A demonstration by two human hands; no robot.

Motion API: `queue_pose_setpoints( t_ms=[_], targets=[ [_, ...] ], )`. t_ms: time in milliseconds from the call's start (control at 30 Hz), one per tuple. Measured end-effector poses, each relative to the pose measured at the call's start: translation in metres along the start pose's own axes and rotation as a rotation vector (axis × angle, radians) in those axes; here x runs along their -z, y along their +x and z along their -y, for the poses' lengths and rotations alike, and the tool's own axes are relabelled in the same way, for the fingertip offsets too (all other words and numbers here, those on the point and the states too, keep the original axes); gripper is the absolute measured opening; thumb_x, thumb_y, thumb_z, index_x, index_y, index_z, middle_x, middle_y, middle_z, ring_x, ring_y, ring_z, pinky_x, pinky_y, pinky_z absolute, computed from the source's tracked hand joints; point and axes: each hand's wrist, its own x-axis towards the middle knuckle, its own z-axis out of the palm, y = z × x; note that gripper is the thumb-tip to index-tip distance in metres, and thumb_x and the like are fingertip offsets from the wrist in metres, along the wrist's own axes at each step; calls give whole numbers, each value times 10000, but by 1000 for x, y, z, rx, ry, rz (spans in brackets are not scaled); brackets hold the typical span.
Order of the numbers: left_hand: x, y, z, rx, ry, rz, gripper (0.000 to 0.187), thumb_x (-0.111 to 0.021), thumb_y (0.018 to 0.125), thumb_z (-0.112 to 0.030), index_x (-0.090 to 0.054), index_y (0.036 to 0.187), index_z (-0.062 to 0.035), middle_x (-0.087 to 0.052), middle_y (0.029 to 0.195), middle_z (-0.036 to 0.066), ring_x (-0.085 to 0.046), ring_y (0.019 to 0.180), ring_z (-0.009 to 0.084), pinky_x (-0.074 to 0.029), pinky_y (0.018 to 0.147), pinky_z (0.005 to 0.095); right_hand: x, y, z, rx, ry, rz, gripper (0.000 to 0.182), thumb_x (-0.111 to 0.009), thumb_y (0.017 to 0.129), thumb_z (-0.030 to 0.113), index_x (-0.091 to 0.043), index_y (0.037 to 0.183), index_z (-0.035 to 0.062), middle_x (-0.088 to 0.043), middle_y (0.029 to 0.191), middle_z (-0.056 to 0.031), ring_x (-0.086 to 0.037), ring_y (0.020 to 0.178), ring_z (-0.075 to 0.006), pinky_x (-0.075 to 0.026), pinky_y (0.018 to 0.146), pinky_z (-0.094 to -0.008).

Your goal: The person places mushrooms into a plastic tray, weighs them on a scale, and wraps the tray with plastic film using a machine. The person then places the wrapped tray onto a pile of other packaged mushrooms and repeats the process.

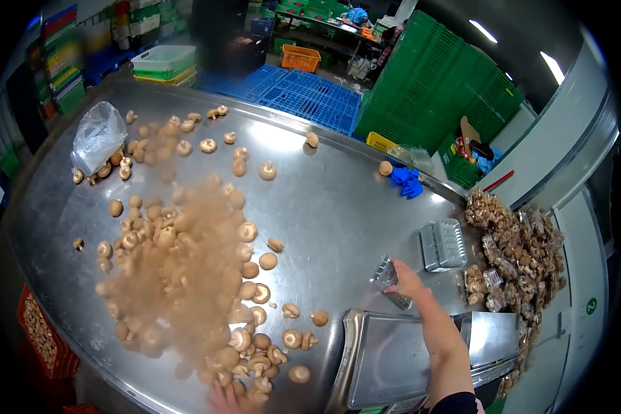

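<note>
Brown-capped mushrooms (165,238) lie in a large heap on the left of the metal table (338,228), the middle of the heap blurred. At the heap's near edge my left hand (224,399) touches mushrooms, its fingers stretched out and partly cut off by the frame. My right hand (407,281) is closed on a clear plastic punnet (383,272), held tilted above the table. Just beyond it stands a stack of clear punnets (443,245). Below the right forearm is a metal-topped apparatus (393,355).
Packed mushroom punnets (524,255) are piled at the right. A blue glove (407,183) lies by the far edge; a plastic bag (99,138) sits at the far left. Green crates (428,83) stand behind the table, and a red crate (40,331) of mushrooms is at the lower left.
</note>
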Motion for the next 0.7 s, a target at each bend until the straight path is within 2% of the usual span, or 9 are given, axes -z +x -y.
queue_pose_setpoints(
  t_ms=[67,267,367,467,500,600,700],
  targets=[
    [1,8,-5,16,-12,7,866,-677,815,-427,-262,1476,-52,-157,1517,292,-82,1418,458,-75,1093,651,2,-5,4,-3,32,34,1069,-896,572,339,-316,1406,7,-444,1369,-204,-432,1274,-376,-374,1081,-400],
    [-4,6,3,-21,-49,-77,940,-750,744,-394,-265,1470,-45,-171,1507,290,-117,1404,459,-91,1092,647,-17,-11,9,-5,-26,-94,1113,-906,544,343,-302,1419,14,-435,1377,-213,-433,1272,-377,-382,1073,-399],
    [22,6,-19,-25,-127,-84,976,-782,700,-362,-266,1465,-44,-192,1485,301,-146,1382,482,-121,1093,635,-14,-11,16,-6,-85,-113,1104,-908,537,346,-315,1410,22,-483,1322,-211,-481,1212,-383,-409,1040,-412],
    [19,-12,-24,-89,-152,-180,995,-794,675,-346,-264,1460,-40,-222,1472,293,-165,1364,502,-152,1092,625,-5,-9,21,-2,-74,-71,1079,-911,520,365,-349,1376,28,-552,1213,-203,-534,1127,-388,-438,988,-428],
    [15,-18,-26,-159,-95,-126,930,-782,679,-357,-332,1435,-53,-274,1451,273,-198,1346,514,-165,1090,628,-4,-10,22,-1,-86,-86,1067,-912,514,373,-362,1363,34,-566,1178,-198,-544,1105,-388,-445,971,-431],
    [3,-27,-43,-463,84,61,789,-753,716,-373,-439,1376,-78,-287,1472,248,-210,1361,495,-156,1085,650,1,-10,26,7,-124,-130,1041,-914,497,391,-396,1331,46,-597,1102,-187,-568,1061,-384,-458,934,-433],
    [-5,-23,-55,-478,96,293,606,-703,777,-359,-526,1299,-107,-277,1503,215,-211,1382,474,-142,1074,679,4,-15,28,11,-160,-168,1031,-916,489,400,-412,1316,46,-601,1089,-186,-573,1057,-372,-456,928,-422]
  ],
)
